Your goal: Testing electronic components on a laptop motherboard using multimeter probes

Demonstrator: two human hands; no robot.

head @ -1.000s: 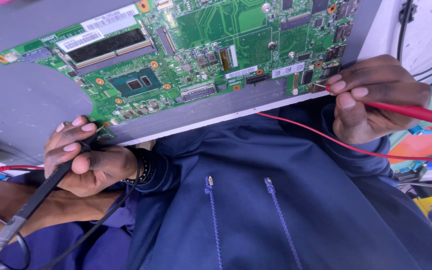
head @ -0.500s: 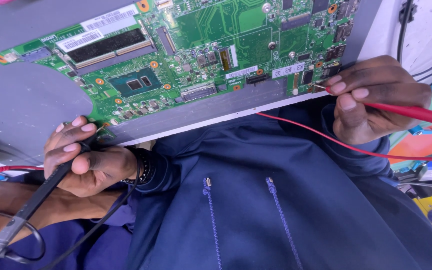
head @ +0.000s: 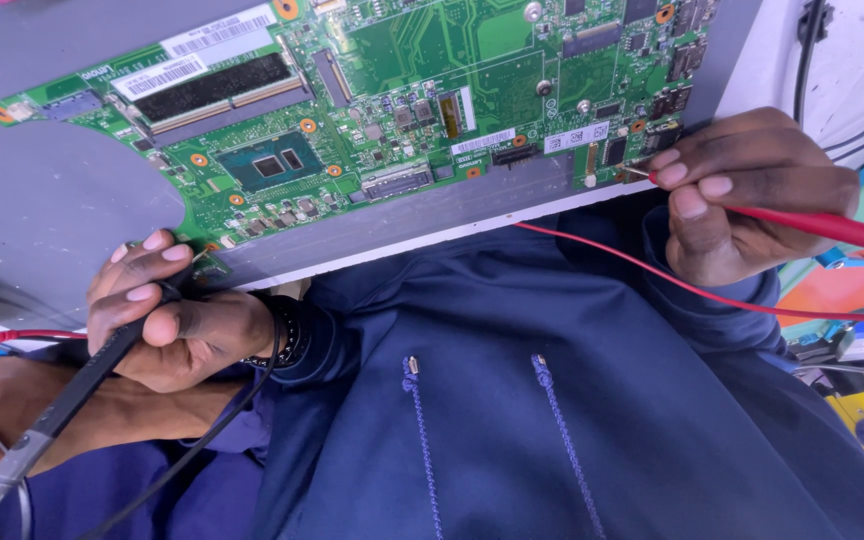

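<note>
Green board: a green circuit board (head: 372, 110) lies flat on the grey desk (head: 42, 210), its near edge close to the desk's front lip, just above the person's dark blue top (head: 512, 400).
Change: almost nothing differs from half a second ago; both hands and both probes sit where they were, and the board has not shifted.
Left hand: the left hand (head: 167, 310) is curled closed around a black probe (head: 72, 395), fingers wrapped over its shaft, with the tip pressed at the board's lower left corner; a beaded bracelet (head: 287, 330) circles the wrist.
Right hand: the right hand (head: 752, 190) pinches a red probe (head: 832, 228) between thumb and fingertips, its metal point touching the board's lower right edge.
Lead: a thin red wire (head: 652, 275) runs from under the right hand across the blue top toward the right.
Board and hands: the board lies between the two hands, each probe meeting one of its near corners.
Surroundings: coloured tools and cables crowd the right margin, too blurred to identify.
</note>
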